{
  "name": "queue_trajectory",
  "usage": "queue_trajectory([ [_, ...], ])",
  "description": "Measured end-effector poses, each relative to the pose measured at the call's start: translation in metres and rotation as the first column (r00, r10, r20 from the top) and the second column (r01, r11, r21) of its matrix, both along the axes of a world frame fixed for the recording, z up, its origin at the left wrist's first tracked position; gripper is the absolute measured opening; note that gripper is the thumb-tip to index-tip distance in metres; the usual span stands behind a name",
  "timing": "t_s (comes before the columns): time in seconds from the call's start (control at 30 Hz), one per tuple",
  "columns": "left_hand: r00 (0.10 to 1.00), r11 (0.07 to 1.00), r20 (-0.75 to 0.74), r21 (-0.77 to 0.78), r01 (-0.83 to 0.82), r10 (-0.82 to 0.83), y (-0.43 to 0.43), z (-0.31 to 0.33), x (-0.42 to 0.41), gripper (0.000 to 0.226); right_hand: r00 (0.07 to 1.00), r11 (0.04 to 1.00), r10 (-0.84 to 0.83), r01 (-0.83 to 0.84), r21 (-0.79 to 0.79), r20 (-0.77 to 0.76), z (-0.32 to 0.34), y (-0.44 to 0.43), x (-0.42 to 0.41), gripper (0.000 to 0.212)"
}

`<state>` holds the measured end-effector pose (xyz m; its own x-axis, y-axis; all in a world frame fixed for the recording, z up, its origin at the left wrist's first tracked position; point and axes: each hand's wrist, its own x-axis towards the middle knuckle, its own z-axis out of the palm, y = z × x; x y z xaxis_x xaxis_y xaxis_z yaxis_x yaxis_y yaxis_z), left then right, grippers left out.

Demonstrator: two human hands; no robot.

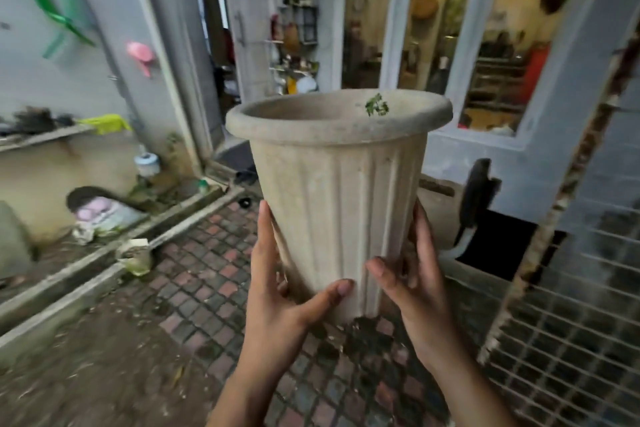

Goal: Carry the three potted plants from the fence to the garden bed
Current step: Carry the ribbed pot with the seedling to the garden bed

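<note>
So I'm holding this pale concrete-looking pot (337, 180) up in the middle of the frame with both hands, clear of the ground. My left hand (277, 284) is wrapping the lower left side of it, fingers running up the side and the thumb pressing across the front near the base. My right hand (412, 274) is gripping the lower right side, thumb lying on the fluted front and the fingers going round the back where I can't see them. The pot is sitting pretty much upright, flared at the top with a thick rolled rim and vertical ribs down the body. A tiny green sprig (376, 105) is poking up just inside the rim on the right, that's all of the plant that's showing. Below me there's the brick paving (207, 288), reddish and grey squares with dirt on them, and at the left of the frame a concrete edging strip (86, 274) is running diagonally with soil beyond it. At the lower right there's a wire mesh fence panel (568, 340) with a rusty post (554, 218) leaning up toward the upper right. Behind the pot a pale blue wall (540, 163) with big windows is filling the upper right, and a green hose (52, 3) is hanging at the upper left. Everything's a bit blurry around the edges.
</note>
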<state>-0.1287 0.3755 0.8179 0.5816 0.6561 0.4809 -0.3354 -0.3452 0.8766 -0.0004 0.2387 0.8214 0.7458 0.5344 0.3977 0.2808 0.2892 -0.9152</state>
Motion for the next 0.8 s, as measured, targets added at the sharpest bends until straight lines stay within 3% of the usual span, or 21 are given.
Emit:
queue_trajectory([
  [0.43, 0.95, 0.951, 0.043, -0.029, -0.309, 0.31, 0.109, 0.023, 0.077, 0.125, 0.944, 0.945, 0.323, -0.325, 0.033, 0.068, 0.019, 0.163, 0.116, 0.101],
  [0.8, 0.85, 0.855, 0.095, -0.078, -0.513, 0.518, 0.289, 0.008, 0.098, 0.115, 0.839, 0.846, 0.533, -0.532, -0.041, 0.112, 0.01, 0.378, 0.153, 0.1],
])
